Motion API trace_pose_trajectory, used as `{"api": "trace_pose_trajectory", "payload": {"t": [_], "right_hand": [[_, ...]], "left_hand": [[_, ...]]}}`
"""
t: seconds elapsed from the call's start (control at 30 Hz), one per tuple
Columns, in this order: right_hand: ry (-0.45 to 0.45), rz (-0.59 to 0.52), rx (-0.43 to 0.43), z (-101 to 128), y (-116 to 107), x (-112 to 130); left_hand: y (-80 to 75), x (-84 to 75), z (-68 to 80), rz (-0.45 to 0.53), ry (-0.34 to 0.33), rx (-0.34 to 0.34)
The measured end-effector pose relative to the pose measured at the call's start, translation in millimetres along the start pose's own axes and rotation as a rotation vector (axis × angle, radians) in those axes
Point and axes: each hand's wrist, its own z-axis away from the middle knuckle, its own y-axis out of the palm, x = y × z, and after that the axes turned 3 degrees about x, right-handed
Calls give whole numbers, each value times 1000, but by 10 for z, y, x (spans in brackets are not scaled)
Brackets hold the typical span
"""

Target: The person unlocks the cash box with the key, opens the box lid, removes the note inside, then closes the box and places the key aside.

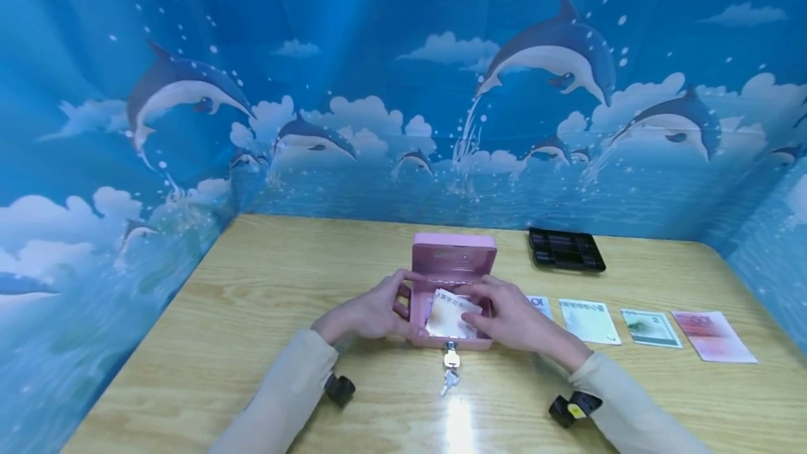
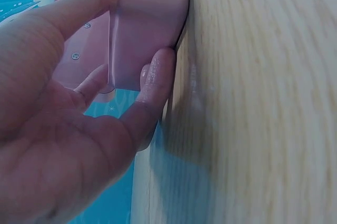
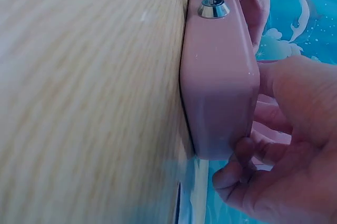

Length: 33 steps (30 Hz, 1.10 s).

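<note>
Nearest the viewer, a key (image 1: 451, 359) sits in the lock (image 3: 213, 9) on the front wall of a pink cash box (image 1: 450, 279), more keys trailing from it on the wooden bench (image 1: 252, 314). The left hand (image 1: 372, 314) grasps the box's left wall, fingers curled round it. The right hand (image 1: 511, 317) pinches a pale banknote (image 1: 449, 315) lying inside the open box. To the right, four banknotes (image 1: 649, 326) lie in a row. Farther back rests a black tray (image 1: 565, 249).
</note>
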Motion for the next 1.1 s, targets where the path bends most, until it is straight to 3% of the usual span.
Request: {"api": "trace_pose_trajectory", "payload": {"t": [0.23, 0.4, 0.6, 0.83, 0.97, 1.1], "right_hand": [[53, -64, -71, -18, 17, 20], [8, -30, -148, -31, 23, 33], [-74, 87, -244, -30, 15, 40], [-156, 119, -266, -20, -6, 50], [-198, 58, -267, -4, -32, 62], [-173, -38, -259, 39, -99, 82]], "left_hand": [[-6, 25, -21, 23, 7, 3], [-3, 28, -29, 37, 20, 10], [-6, 32, -34, 16, 17, 9], [-12, 19, -18, 11, 6, 3], [-11, 16, -13, -1, 0, -1], [-10, 15, -9, -13, 0, -1]]}}
